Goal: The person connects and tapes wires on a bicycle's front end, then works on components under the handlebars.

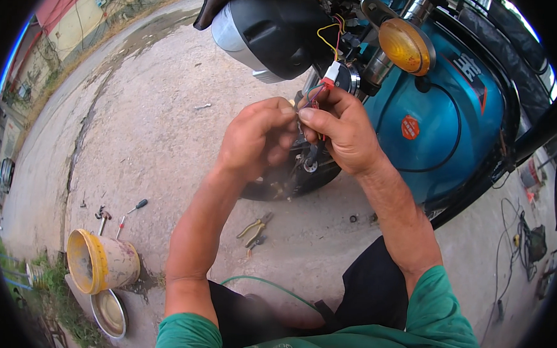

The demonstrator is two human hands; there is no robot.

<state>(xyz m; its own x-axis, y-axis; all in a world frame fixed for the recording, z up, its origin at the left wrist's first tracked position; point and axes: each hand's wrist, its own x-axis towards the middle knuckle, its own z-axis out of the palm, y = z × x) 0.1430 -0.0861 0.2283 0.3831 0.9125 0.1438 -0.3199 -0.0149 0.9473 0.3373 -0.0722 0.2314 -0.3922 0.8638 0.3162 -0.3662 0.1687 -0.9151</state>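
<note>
Both my hands meet in front of the motorcycle's front end, fingertips nearly touching. My left hand (258, 133) is closed in a pinch; what lies between its fingers is too small to name. My right hand (349, 130) is closed around thin coloured wires (313, 96), thumb pressed against the fingers. Just above the right fingers sits a white and red plug connector (331, 74), with yellow and red wires (337, 45) running up from it. The black headlight housing (278, 31) is tilted to the upper left, and an orange turn signal (406, 46) is at the right.
A teal fuel tank (445, 119) fills the right side. Pliers (255, 228) lie on the concrete below my hands. At the left are a yellow bucket (116, 260), a round lid (108, 314) and a screwdriver (138, 205). A green hose (267, 279) crosses near my legs; dark cables (516, 246) lie far right.
</note>
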